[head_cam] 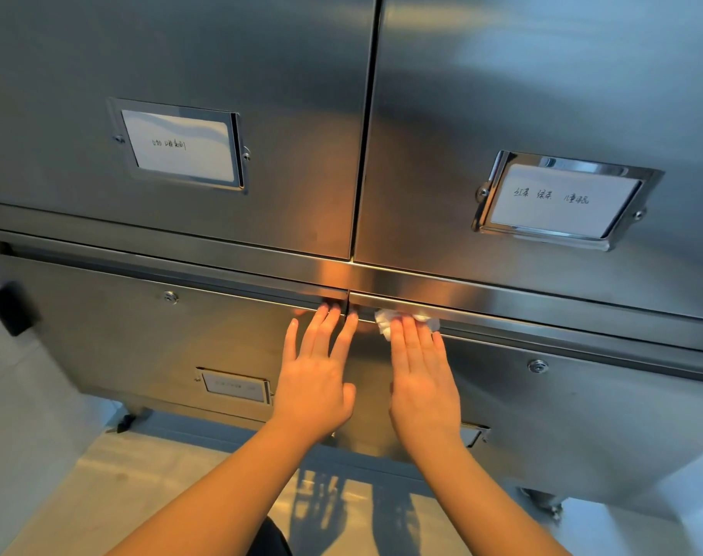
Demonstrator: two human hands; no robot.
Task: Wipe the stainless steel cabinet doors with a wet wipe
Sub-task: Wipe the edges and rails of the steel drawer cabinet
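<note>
Wet wipe (386, 321) sits pinned under the right hand's (422, 379) straight fingers (410, 335) at the lower right door's (582, 415) top edge — left hand (316, 375), flat, released, rests beside it.

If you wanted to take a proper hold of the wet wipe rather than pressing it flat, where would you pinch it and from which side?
Probably at the bunched corner of the wet wipe that sticks out to the left of the right hand, coming in from the left. That hand's straight fingers cover the middle, and the top edge is tucked against the handle ledge of the lower right door.
</note>
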